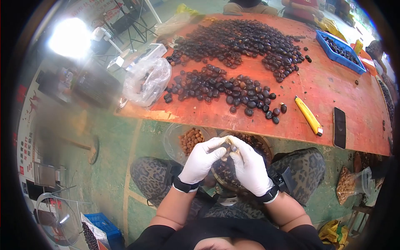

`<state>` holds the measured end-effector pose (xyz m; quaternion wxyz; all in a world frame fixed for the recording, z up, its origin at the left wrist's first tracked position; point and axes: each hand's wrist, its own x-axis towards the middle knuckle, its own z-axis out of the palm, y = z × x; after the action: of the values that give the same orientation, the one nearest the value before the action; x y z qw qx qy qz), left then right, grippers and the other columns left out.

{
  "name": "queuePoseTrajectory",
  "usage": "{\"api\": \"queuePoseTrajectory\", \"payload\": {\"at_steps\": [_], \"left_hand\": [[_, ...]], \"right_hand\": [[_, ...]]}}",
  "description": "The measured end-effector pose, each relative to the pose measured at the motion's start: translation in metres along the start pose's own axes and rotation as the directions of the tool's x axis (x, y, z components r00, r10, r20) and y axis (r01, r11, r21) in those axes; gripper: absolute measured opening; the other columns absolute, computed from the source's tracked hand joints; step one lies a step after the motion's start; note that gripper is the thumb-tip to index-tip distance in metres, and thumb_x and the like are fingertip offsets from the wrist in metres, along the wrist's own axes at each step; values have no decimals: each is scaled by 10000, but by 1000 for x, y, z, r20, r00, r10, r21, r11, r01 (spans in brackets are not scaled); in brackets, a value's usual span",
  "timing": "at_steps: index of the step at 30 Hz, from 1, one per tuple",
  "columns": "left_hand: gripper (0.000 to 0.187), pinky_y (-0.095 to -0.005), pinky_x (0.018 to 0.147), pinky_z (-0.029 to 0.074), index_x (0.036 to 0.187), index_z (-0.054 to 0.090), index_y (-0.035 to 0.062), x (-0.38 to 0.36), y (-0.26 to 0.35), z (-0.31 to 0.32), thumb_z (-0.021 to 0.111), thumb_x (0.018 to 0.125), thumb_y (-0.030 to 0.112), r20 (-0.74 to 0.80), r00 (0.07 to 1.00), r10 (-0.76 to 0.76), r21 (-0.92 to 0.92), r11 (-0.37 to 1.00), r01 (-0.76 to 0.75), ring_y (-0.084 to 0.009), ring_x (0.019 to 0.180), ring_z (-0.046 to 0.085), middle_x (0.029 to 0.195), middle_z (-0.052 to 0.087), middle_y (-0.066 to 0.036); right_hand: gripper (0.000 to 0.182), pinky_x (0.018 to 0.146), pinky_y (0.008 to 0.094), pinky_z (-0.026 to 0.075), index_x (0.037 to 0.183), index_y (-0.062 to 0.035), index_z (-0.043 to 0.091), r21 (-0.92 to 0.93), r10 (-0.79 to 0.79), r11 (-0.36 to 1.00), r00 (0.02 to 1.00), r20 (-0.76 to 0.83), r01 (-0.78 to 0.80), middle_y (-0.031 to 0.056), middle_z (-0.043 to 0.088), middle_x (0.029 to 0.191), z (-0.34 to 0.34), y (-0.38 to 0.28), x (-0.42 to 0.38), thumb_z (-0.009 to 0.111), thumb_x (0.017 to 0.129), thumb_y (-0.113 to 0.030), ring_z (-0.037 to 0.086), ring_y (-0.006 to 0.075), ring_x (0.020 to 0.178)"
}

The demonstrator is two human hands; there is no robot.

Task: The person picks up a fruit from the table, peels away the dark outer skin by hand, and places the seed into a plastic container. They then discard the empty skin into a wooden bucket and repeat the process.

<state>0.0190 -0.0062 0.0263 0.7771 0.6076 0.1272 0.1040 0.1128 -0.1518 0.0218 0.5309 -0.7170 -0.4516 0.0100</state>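
My left hand [199, 161] and my right hand [252, 170], both in white gloves, meet just off the table's front edge. Their fingertips are closed together around a small dark nut [227, 146], partly hidden by the fingers. Under the hands, a round basket [268, 151] holds dark bits that look like shells. Left of it, a clear plastic bowl [168, 141] contains light-brown nuts [191, 139]. Dark, glossy nuts [250, 98] lie loose on the red table [200, 113] beyond my hands, with a larger heap [246, 39] farther back.
A yellow utility knife [308, 116] and a black phone [339, 128] lie on the table at right. A blue tray [323, 43] of dark nuts sits at the far right. A clear plastic bag [148, 81] rests at the left edge. Other people sit across the table.
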Motion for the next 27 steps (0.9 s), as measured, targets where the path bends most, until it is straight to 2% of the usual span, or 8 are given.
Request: {"api": "queuePoseTrajectory", "payload": {"at_steps": [3, 9, 12, 15, 18, 21, 24, 27], "left_hand": [[382, -228, 766, 471, 1275, 537, -48, 1, 1, 2, 567, 958, 164, -36, 999, -27, -149, 989, 21, -107, 912, 596, 1070, 641, -71], [375, -225, 771, 470, 1276, 535, -48, 1, 1, 0, 554, 965, 162, -41, 997, -65, -221, 974, 55, -100, 903, 591, 1060, 640, -66], [363, -221, 774, 468, 1268, 543, -51, 2, 1, 0, 547, 967, 153, -15, 998, -68, -162, 985, 64, -94, 912, 587, 1088, 627, -63], [341, -222, 815, 459, 1251, 556, -56, 1, -1, 1, 537, 969, 134, 16, 999, -27, -36, 999, 28, -98, 943, 578, 1117, 610, -57], [324, -227, 859, 444, 1238, 568, -55, 2, 5, 4, 532, 967, 119, -34, 997, -64, -91, 994, 60, -107, 971, 569, 1128, 602, -53], [321, -230, 880, 434, 1239, 569, -49, 2, 7, 1, 529, 968, 116, -21, 997, -75, -106, 992, 72, -113, 985, 563, 1117, 605, -52], [325, -230, 873, 436, 1246, 565, -47, 2, 5, -2, 526, 969, 118, -18, 997, -76, -42, 996, 75, -110, 976, 563, 1109, 601, -50], [360, -251, 806, 464, 1264, 533, -65, 3, 3, -1, 539, 967, 137, -11, 1000, -27, 9, 1000, 27, -120, 922, 572, 1057, 609, -64]], "right_hand": [[485, 592, 371, 522, 1340, -128, 472, 27, 50, 998, 994, 98, -53, 115, 607, 893, -7, -5, 0, 570, 871, -55, 635, 323, 707], [481, 581, 374, 519, 1335, -125, 470, -25, 53, 998, 976, 212, -49, 107, 608, 897, -17, -9, 2, 574, 869, -71, 628, 325, 697], [484, 576, 376, 517, 1335, -124, 468, -66, 45, 997, 974, 221, -31, 108, 607, 896, -20, -9, 3, 577, 866, -79, 623, 325, 689], [486, 592, 380, 523, 1336, -129, 468, -146, 100, 987, 971, 215, -69, 112, 615, 926, -19, -8, 3, 578, 864, -83, 630, 328, 711], [483, 606, 385, 526, 1333, -137, 472, 6, 38, 999, 978, 207, -40, 119, 621, 952, -19, -2, 3, 579, 864, -86, 635, 335, 734], [477, 618, 388, 528, 1328, -141, 479, 18, 23, 999, 974, 226, -28, 124, 627, 967, -22, -4, 5, 580, 865, -89, 638, 340, 751], [472, 626, 389, 530, 1331, -138, 480, -31, 68, 998, 963, 260, -62, 129, 632, 983, -24, -7, 5, 580, 872, -92, 640, 343, 760], [460, 675, 384, 534, 1324, -115, 487, -27, 137, 991, 960, 244, -134, 151, 633, 1008, -18, -8, 3, 582, 875, -77, 643, 352, 814]]}}
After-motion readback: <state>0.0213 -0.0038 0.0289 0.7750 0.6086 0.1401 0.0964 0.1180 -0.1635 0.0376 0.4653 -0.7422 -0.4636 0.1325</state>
